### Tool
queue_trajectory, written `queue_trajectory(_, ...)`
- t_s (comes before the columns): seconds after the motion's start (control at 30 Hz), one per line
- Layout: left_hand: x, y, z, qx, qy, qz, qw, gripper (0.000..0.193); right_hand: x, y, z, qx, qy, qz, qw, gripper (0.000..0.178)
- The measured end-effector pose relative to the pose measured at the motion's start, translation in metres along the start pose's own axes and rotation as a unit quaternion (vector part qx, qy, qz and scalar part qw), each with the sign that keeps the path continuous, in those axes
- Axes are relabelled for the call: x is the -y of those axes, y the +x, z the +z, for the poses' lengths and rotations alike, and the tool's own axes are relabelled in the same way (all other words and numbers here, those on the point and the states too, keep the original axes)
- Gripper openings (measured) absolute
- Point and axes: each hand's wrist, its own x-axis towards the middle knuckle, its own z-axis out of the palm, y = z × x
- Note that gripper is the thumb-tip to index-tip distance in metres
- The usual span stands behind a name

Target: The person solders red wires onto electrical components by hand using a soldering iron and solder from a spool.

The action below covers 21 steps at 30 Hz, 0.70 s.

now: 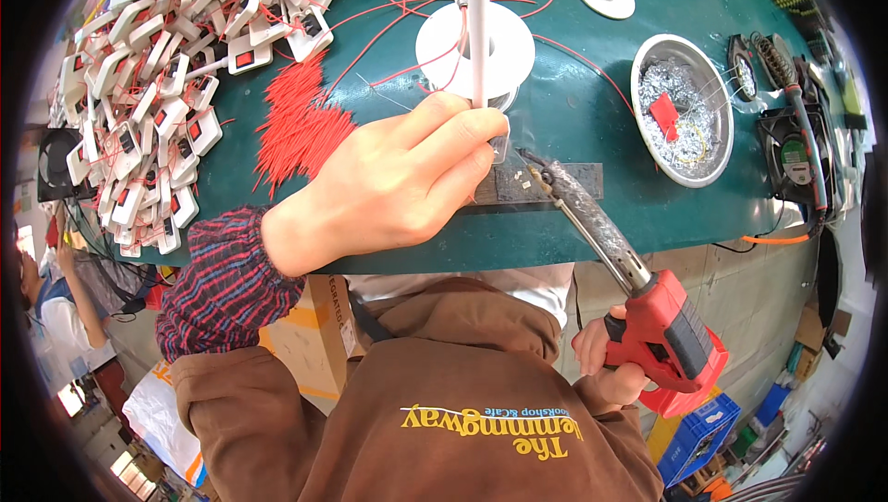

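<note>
My left hand point(398, 174) is closed around the lower part of a slim white tube point(477, 30), which stands roughly upright at the table's near side. Red wires run near the tube's top. In my right hand point(606, 363) is a red soldering gun point(680, 336), gripped by its handle. Its long metal barrel points up and left, and the dark tip ends just right of my left fingertips, over a dark flat block point(550, 183). A small clear or pale piece shows under those fingers; I cannot tell whether the tip touches it.
White switch housings point(166, 86) with wires are heaped at the left, beside a bundle of red wires point(296, 123). A white spool point(435, 44) lies behind the tube. To the right are a bowl of solder scraps point(684, 169), a small fan point(794, 155) and a white round base point(601, 3).
</note>
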Motion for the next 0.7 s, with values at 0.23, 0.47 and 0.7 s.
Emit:
queue_trajectory(0.23,0.000,-0.001,-0.003,0.005,0.010,0.000,1.000,0.024,-0.005,0.001,0.007,-0.022,-0.012,-0.009,1.000,0.079)
queue_trajectory(0.47,-0.001,0.001,-0.002,0.005,0.005,0.002,1.000,0.025,0.015,0.013,0.029,-0.038,0.085,0.036,0.995,0.075)
queue_trajectory(0.7,0.000,0.000,-0.002,-0.002,0.009,0.003,1.000,0.025,0.019,0.017,0.027,-0.017,0.107,0.029,0.994,0.074)
